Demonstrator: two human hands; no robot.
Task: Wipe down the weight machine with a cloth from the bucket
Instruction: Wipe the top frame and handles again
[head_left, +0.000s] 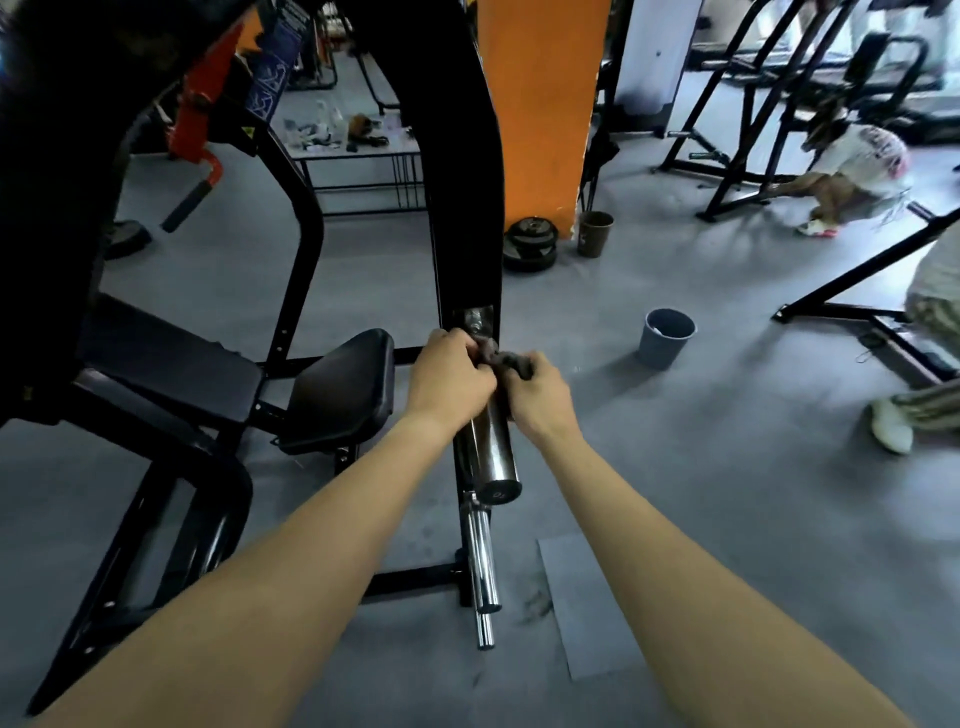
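— Where is the cloth?
— A dark cloth (506, 359) lies bunched on top of the chrome weight peg (494, 452) of the black weight machine (462, 208), near where the peg meets the upright.

— And the hands?
— The left hand (449, 376) and right hand (540, 397) meet over the peg. The fingers (467, 347) of both are curled tight on the cloth, one hand at each end.

— The bucket?
— A grey bucket (666, 340) stands on the floor (727, 493) to the right, well apart from the machine, with something pale inside.

— Anything else?
— A black seat pad (343, 389) sits left of the peg. Weight plates (530, 244) and a brown cup (595, 234) rest at the foot of an orange pillar (540, 104).
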